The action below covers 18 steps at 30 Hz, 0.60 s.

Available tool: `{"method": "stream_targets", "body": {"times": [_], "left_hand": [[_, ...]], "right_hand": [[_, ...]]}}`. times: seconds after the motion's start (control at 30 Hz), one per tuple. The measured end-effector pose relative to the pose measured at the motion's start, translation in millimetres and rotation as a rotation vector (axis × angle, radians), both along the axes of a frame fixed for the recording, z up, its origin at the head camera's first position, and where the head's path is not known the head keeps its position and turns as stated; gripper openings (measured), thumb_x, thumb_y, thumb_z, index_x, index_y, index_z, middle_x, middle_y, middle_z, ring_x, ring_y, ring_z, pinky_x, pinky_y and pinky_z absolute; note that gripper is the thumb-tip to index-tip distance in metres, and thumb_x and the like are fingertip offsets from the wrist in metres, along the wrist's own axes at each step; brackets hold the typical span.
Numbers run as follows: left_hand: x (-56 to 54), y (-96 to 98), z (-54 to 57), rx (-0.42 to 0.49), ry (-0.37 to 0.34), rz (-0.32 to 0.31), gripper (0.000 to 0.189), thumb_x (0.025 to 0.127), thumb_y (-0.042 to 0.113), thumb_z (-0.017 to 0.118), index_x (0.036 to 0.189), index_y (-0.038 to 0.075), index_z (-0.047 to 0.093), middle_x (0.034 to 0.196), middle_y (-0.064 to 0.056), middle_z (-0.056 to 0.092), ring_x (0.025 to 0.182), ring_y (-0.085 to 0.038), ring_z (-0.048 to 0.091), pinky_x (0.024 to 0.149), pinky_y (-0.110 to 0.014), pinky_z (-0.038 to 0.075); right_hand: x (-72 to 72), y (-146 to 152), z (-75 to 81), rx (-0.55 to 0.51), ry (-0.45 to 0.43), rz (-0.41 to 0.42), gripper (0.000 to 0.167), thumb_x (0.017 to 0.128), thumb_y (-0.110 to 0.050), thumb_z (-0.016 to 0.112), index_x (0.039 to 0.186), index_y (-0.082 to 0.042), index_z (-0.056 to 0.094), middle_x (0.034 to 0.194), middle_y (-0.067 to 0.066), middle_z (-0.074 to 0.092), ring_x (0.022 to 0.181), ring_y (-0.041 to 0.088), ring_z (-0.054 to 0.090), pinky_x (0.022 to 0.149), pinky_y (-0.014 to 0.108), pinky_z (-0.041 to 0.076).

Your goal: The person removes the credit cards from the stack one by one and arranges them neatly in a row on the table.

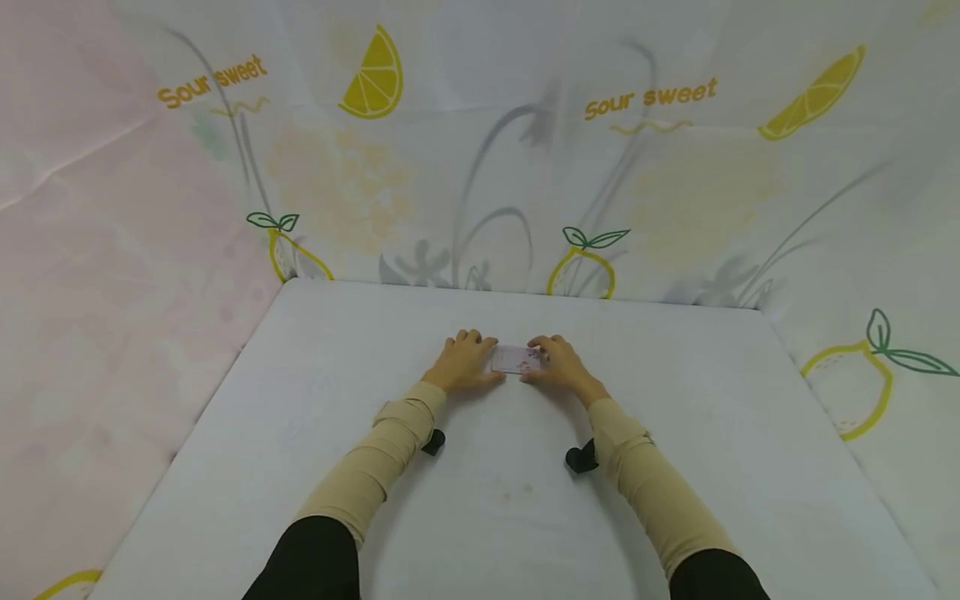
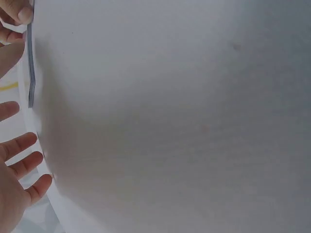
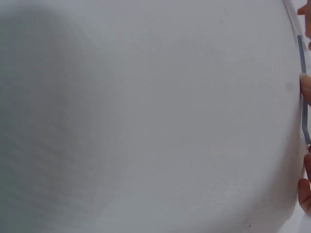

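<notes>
A small, thin stack of cards (image 1: 513, 360) lies flat near the middle of the table, its pale top printed in pink and purple. From the side, in the left wrist view, its layered grey edge (image 2: 31, 77) shows. My right hand (image 1: 561, 364) grips the stack's right end, thumb (image 3: 305, 87) against the near edge and fingertips by the far edge. Around the left end is my left hand (image 1: 463, 362), its fingers (image 2: 22, 165) spread and fairly straight. The left thumb (image 2: 10, 56) sits just above the top of the stack in the left wrist view.
The stack lies on a broad white table (image 1: 322, 400). A fabric backdrop (image 1: 465, 150) with lemon drawings and "Sour sweet" lettering rises behind and beside it. Small black devices (image 1: 582, 457) hang under both beige sleeves. Faint marks (image 1: 517, 492) dot the near tabletop.
</notes>
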State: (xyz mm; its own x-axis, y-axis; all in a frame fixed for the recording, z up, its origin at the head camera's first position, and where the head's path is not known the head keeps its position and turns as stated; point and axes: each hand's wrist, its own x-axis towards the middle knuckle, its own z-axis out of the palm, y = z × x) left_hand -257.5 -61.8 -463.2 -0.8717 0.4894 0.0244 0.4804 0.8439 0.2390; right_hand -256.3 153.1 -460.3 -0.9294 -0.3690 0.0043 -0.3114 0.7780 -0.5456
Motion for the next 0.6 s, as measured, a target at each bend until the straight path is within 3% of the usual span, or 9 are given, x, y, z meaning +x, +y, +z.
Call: {"method": "stream_targets", "body": {"times": [0.2, 0.6], "left_hand": [[-5.9, 7.8, 1.8, -0.043, -0.034, -0.014, 0.066, 0.080, 0.049, 0.068, 0.133, 0.012, 0.053, 0.118, -0.015, 0.050, 0.108, -0.030, 0.044, 0.085, -0.044, 0.038], [-15.6, 13.3, 10.4, -0.059, -0.128, 0.034, 0.060, 0.079, 0.047, 0.071, 0.128, 0.016, 0.057, 0.119, -0.014, 0.046, 0.110, -0.029, 0.040, 0.088, -0.046, 0.037]], "right_hand": [[-7.3, 0.4, 3.6, -0.003, -0.066, 0.008, 0.054, 0.071, -0.021, 0.083, 0.114, 0.001, 0.058, 0.107, 0.020, 0.055, 0.101, 0.033, 0.050, 0.091, 0.047, 0.041], [-15.4, 3.5, 5.7, -0.041, -0.144, -0.002, 0.052, 0.069, -0.018, 0.084, 0.110, 0.001, 0.058, 0.109, 0.021, 0.056, 0.101, 0.032, 0.050, 0.088, 0.043, 0.040]]}}
